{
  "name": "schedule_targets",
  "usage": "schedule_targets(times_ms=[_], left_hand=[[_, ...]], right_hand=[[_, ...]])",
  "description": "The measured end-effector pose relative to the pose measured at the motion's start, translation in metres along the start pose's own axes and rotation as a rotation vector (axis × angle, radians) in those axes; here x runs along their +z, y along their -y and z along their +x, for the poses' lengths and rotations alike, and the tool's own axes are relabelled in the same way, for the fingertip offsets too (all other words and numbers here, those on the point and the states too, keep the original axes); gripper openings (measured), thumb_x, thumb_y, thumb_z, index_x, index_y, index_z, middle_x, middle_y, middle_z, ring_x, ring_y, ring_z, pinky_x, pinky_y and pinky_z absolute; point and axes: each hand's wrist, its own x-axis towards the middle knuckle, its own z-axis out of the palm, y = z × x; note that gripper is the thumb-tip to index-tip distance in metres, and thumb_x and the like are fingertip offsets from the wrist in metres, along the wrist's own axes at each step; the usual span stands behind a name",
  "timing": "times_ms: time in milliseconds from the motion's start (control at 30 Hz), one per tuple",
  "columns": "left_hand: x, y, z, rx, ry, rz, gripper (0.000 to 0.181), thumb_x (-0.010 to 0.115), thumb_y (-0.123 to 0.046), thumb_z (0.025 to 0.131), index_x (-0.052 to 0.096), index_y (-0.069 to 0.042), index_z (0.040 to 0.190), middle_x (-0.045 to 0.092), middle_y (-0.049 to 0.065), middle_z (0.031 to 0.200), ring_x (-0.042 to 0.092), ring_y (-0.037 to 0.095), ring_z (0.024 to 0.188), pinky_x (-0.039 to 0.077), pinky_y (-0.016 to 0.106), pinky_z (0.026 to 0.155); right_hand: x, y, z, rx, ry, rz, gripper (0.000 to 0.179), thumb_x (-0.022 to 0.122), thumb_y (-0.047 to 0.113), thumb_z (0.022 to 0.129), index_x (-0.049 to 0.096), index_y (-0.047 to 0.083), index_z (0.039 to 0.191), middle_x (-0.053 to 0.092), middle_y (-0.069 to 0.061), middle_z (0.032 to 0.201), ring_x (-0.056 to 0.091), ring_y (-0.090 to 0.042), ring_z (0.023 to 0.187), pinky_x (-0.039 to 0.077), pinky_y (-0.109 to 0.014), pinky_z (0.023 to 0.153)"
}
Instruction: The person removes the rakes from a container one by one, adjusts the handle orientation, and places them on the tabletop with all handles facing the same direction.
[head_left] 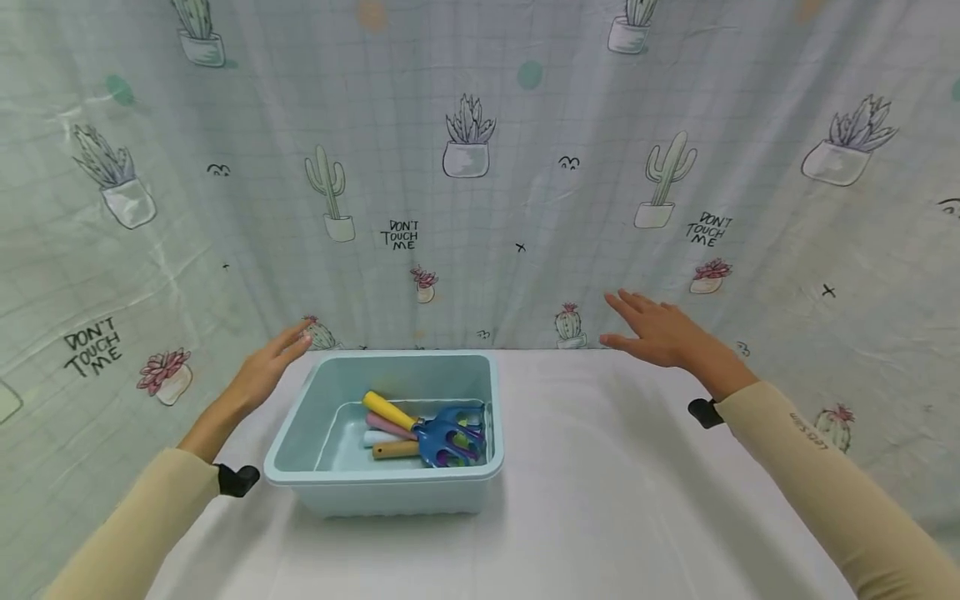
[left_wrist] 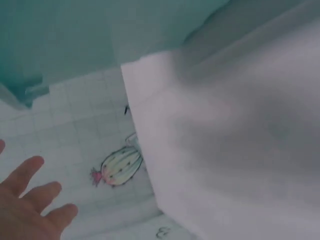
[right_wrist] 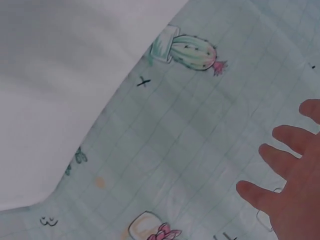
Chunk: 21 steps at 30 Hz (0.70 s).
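- Left hand (head_left: 261, 373) hangs at about 10 o'clock of the bin (head_left: 382, 477), fingers stretched out and apart from each other, just beside the rim. Can't tell from these shots whether it's brushing the plastic.
- Right hand (head_left: 660, 333) is up in the air at roughly 2 o'clock of the bin, well apart from it, fingers straight and spread too.
- So yeah, the bin: pale blue, sitting upright on the bench, with a pile bunched toward its 3 o'clock side. Yellow handle (head_left: 388, 408) pointing at 10 o'clock, then a pink handle (head_left: 390, 426), a whitish handle (head_left: 380, 438) and a wood-coloured handle (head_left: 396, 449), plus a blue slotted piece (head_left: 435, 433) over to the right.
- Bench (head_left: 615, 467) is plain white, with soft shadows around the bin and under the right arm.
- Room's basically a grey-green curtain (head_left: 525, 125) behind and down both sides, printed with potted cacti and "DON'T TOUCH ME".
- Only the head cam gets the bin's contents and both beige sleeves (head_left: 146, 512).
- Left wrist cam has the bin's outer wall close up around 11 o'clock, and a cactus print (left_wrist: 121, 166) at 7.
- Right wrist cam catches a rounded bench corner (right_wrist: 47, 192) at 8 o'clock, with curtain past it.
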Motion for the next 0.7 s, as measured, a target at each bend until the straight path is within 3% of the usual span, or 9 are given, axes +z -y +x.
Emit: schedule_targets(times_ms=[200,333,533,700], left_hand=[[0.017,0.012,-0.021,0.007,0.12,-0.268,0.068,0.028,-0.054,0.11,0.009,-0.024,0.168,0.008,0.022,0.173,0.007,0.057,0.156,0.007,0.083,0.112],[0.028,0.012,-0.033,-0.003,0.186,-0.411,0.067,0.022,-0.057,0.11,0.005,-0.029,0.168,0.004,0.018,0.174,0.008,0.059,0.154,0.008,0.083,0.112],[0.037,0.003,-0.04,0.015,0.208,-0.484,0.067,0.017,-0.056,0.11,0.001,-0.026,0.168,-0.002,0.014,0.175,0.01,0.057,0.156,0.023,0.077,0.114],[0.039,-0.001,-0.041,0.007,0.214,-0.538,0.065,0.016,-0.054,0.111,0.0,-0.026,0.168,-0.007,0.01,0.176,0.0,0.047,0.159,0.014,0.073,0.119]], right_hand=[[0.005,0.016,0.004,-0.051,0.011,0.008,0.087,0.048,0.065,0.101,0.02,0.014,0.166,0.024,-0.02,0.171,0.028,-0.047,0.154,0.022,-0.071,0.119],[0.006,0.025,0.005,-0.085,0.013,0.011,0.086,0.05,0.064,0.101,0.023,0.015,0.166,0.027,-0.019,0.17,0.031,-0.045,0.154,0.024,-0.07,0.119],[0.003,0.039,0.006,-0.139,0.0,0.022,0.084,0.052,0.062,0.1,0.026,0.017,0.165,0.03,-0.017,0.169,0.039,-0.044,0.15,0.032,-0.066,0.117],[-0.002,0.057,0.005,-0.176,0.023,0.051,0.082,0.054,0.061,0.101,0.025,0.02,0.166,0.028,-0.012,0.171,0.039,-0.04,0.151,0.033,-0.064,0.118]])
